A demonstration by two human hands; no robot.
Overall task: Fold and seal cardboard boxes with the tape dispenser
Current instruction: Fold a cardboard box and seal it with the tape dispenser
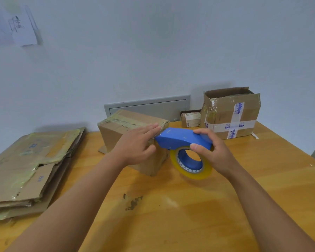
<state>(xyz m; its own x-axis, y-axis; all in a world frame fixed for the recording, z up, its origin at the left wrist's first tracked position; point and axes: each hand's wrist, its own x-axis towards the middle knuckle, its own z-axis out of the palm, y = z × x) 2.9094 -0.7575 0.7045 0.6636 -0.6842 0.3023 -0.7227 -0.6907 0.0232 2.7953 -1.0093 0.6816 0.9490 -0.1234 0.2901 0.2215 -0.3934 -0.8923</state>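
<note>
Head view: left hand (136, 144) flattens tape on box (133, 135) mid-desk; right hand (210, 150) grips tape dispenser (180, 138), likely sealing.

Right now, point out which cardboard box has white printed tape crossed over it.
The open-topped box at the table's far right corner. White blue-printed tape crosses its front; the box under the left hand carries only yellowish clear tape.

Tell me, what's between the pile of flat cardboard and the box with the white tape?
In the head view, the brown box being taped sits between the flat cardboard pile and the white-taped box, with the left hand on it and the blue tape dispenser beside.
</note>
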